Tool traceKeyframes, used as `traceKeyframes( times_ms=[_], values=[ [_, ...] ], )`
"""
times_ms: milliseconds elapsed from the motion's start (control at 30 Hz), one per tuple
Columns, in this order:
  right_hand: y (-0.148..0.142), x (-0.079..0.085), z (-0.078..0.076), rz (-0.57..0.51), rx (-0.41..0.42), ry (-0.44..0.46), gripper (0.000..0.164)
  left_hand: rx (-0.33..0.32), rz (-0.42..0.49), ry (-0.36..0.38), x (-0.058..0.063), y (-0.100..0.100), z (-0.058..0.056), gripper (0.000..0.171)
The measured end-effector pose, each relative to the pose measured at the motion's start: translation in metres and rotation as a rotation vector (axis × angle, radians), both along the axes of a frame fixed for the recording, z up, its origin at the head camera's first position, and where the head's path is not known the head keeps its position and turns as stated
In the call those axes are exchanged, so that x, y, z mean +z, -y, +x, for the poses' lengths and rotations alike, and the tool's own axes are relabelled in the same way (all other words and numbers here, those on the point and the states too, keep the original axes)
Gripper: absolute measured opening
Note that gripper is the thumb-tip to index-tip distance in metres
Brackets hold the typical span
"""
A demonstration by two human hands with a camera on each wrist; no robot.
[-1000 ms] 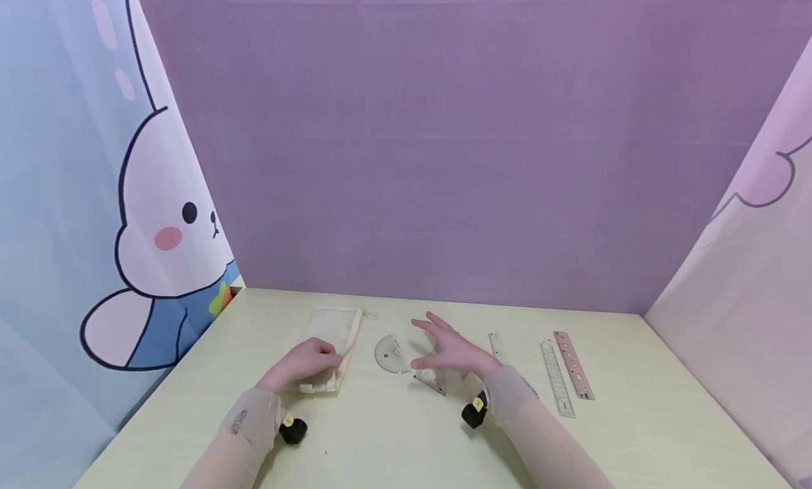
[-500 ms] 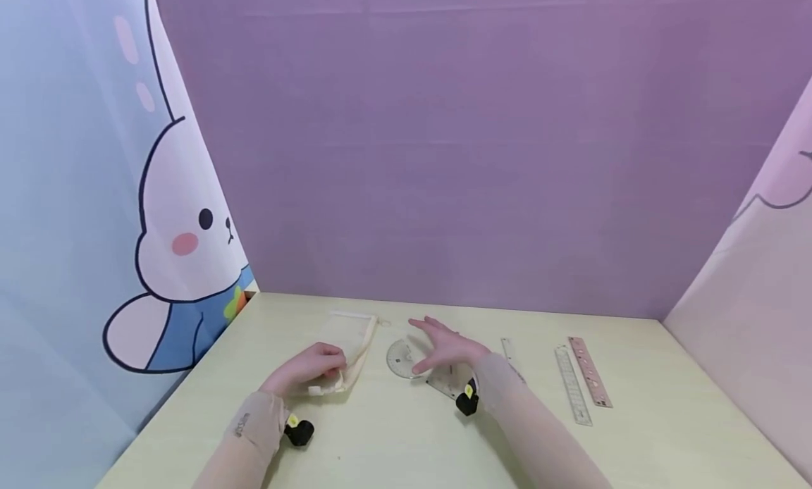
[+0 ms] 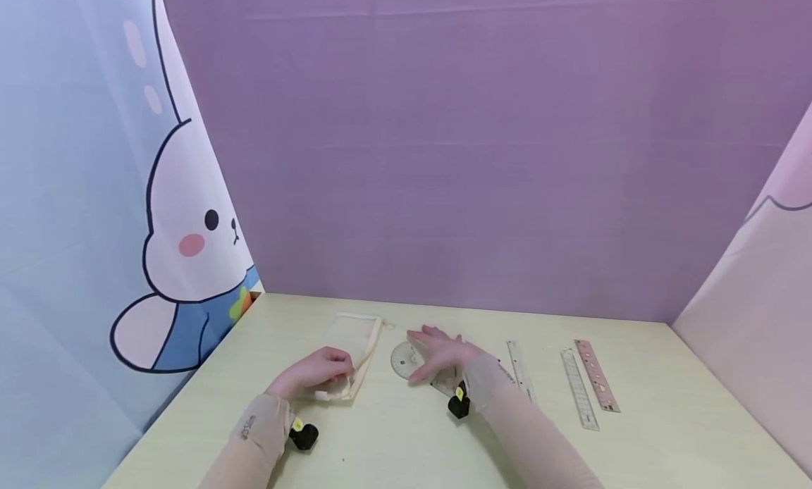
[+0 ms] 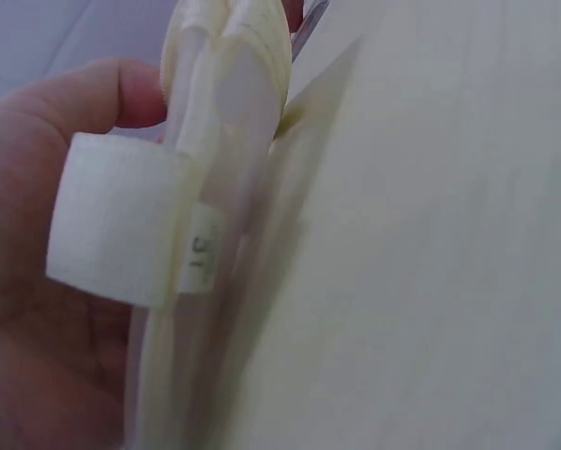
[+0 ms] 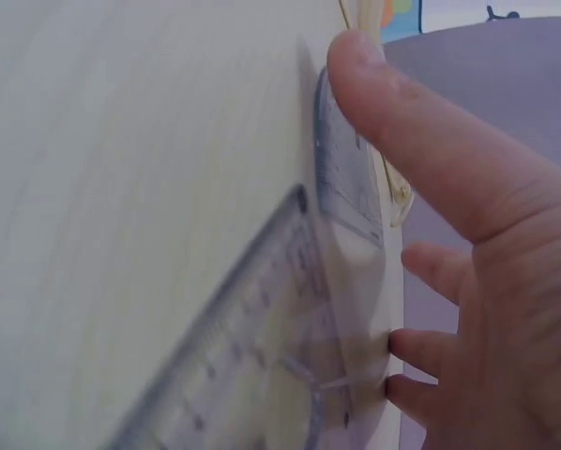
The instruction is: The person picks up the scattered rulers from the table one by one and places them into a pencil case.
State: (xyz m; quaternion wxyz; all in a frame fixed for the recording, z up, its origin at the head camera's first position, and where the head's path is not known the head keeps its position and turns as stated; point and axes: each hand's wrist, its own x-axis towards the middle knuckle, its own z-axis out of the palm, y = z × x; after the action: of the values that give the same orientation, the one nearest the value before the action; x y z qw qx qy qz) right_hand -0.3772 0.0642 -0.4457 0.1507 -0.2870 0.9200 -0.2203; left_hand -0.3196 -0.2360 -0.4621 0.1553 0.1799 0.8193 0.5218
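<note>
My left hand point(image 3: 317, 370) pinches the near edge of a cream, see-through zip pouch point(image 3: 352, 332) lying on the table. In the left wrist view, a white fabric tab point(image 4: 116, 220) sticks out from the pouch's edge, with my thumb and a finger beside it. My right hand point(image 3: 442, 353) hovers with spread fingers over a clear protractor point(image 3: 401, 362) and a clear set square point(image 3: 443, 383). The right wrist view has the thumb in front of the protractor point(image 5: 344, 173), apparently near its edge; contact cannot be told. The set square point(image 5: 252, 337) lies below the palm, partly out of frame.
A narrow clear ruler point(image 3: 518, 362) lies right of my right hand, partly behind the sleeve. Farther right, a wider clear ruler point(image 3: 579, 390) lies beside a pink ruler point(image 3: 596, 375). A purple backdrop point(image 3: 457, 158) rises behind the pale table point(image 3: 685, 404).
My right hand has come lower and closer over the protractor, its fingers less widely spread. My left hand keeps hold of the pouch. The head view has turned slightly left.
</note>
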Motion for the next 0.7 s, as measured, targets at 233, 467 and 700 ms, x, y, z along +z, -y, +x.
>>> traceKeyframes(
  times_ms=[233,467,700],
  values=[
    [0.0031,-0.0046,0.0031,0.034,-0.023,-0.037,0.096,-0.007,-0.024,-0.015,-0.0011,-0.0005,0.0023,0.023],
    [0.0050,-0.0035,0.0028,0.025,-0.026,-0.059,0.093,-0.019,-0.041,-0.037,-0.0005,-0.0007,0.0021,0.023],
    [0.0087,-0.0019,0.0009,0.012,-0.051,-0.048,0.089,-0.005,-0.035,-0.018,0.0022,-0.0020,0.0022,0.025]
  ],
)
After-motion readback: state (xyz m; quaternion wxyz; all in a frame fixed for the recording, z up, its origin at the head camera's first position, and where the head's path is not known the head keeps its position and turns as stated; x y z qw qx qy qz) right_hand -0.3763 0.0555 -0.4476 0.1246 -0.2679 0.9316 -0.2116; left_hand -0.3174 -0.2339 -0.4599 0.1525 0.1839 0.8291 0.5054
